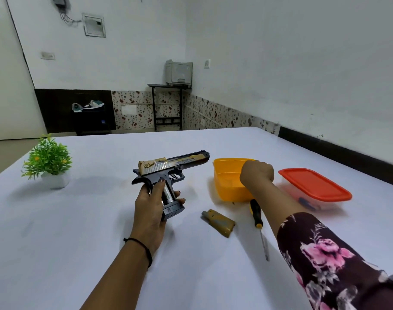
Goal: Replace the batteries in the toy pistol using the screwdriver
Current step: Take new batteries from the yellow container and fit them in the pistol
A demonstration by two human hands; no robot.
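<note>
My left hand grips the toy pistol by its handle and holds it just above the table, barrel pointing right and away. The pistol is black with a gold slide. Its grip side is uncovered and a silver battery shows inside. The gold grip cover lies on the table to the right of the pistol. The screwdriver, with a black and yellow handle, lies beside the cover, tip toward me. My right hand reaches into the yellow tub, fingers curled down and hidden; I cannot tell what it holds.
A clear box with an orange lid stands right of the yellow tub. A small green plant in a white pot stands at the table's left. A white cloth covers the table.
</note>
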